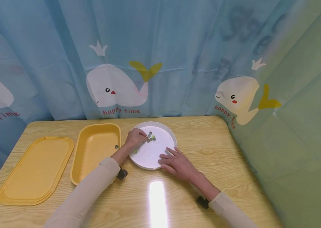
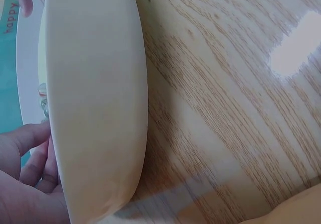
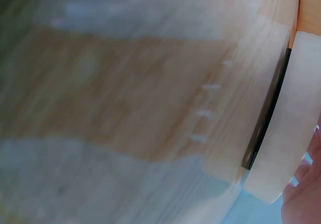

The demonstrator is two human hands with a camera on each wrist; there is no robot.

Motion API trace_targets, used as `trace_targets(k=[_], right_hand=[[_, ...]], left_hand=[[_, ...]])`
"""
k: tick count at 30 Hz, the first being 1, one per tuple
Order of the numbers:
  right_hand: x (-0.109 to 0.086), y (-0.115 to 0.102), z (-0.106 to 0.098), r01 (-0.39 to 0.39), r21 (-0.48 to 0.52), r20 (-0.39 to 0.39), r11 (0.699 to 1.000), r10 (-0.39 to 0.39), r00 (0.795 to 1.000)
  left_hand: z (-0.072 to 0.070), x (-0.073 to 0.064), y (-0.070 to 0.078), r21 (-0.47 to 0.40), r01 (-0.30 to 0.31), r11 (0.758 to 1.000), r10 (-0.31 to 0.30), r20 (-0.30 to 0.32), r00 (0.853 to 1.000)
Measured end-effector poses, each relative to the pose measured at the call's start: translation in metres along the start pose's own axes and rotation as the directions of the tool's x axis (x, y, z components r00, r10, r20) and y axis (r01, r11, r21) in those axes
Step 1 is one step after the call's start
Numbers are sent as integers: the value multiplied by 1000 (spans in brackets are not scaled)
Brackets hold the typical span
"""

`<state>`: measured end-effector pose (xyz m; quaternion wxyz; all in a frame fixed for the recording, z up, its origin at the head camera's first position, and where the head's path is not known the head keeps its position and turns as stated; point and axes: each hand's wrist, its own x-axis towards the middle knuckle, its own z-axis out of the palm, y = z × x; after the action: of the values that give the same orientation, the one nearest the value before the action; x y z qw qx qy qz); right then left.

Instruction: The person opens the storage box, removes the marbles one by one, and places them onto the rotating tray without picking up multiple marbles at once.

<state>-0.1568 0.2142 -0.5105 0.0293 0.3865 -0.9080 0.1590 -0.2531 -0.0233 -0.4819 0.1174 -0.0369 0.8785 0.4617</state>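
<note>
In the head view a white round tray (image 1: 149,160) holds a cluster of several glass marbles (image 1: 150,139). A single green marble (image 1: 135,152) lies apart by its left edge. My left hand (image 1: 135,138) reaches over the tray's left rim, fingers bent and fingertips right at the cluster. The rim hides those fingertips in the left wrist view, so I cannot tell whether they pinch a marble. My right hand (image 1: 179,164) lies over the tray's lower right rim with its fingers spread. In the right wrist view only part of that hand (image 3: 306,194) shows.
Left of the tray stands a deep yellow box (image 1: 92,152), with one dark marble (image 1: 116,147) near its right wall. A flat yellow lid (image 1: 36,171) lies farther left on the wooden table (image 1: 206,142). A blue curtain (image 1: 177,57) hangs behind, a greenish one (image 1: 300,133) at right.
</note>
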Motion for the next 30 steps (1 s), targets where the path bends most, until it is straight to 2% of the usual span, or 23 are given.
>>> trace_targets(k=[10,21,30], right_hand=[[1,0,-1,-1,-3,8,1000,1,1000],[1,0,0,6,-5,0,1000,-6,1000],[0,0,0,-1,2,8,1000,1,1000]], left_hand=[[-2,0,0,7,9,1000,-9,2,1000],[-8,-2,3,-46,-3,999,3,-1,1000],[-19,-11,19,-55,-43,998,42,-30,999]])
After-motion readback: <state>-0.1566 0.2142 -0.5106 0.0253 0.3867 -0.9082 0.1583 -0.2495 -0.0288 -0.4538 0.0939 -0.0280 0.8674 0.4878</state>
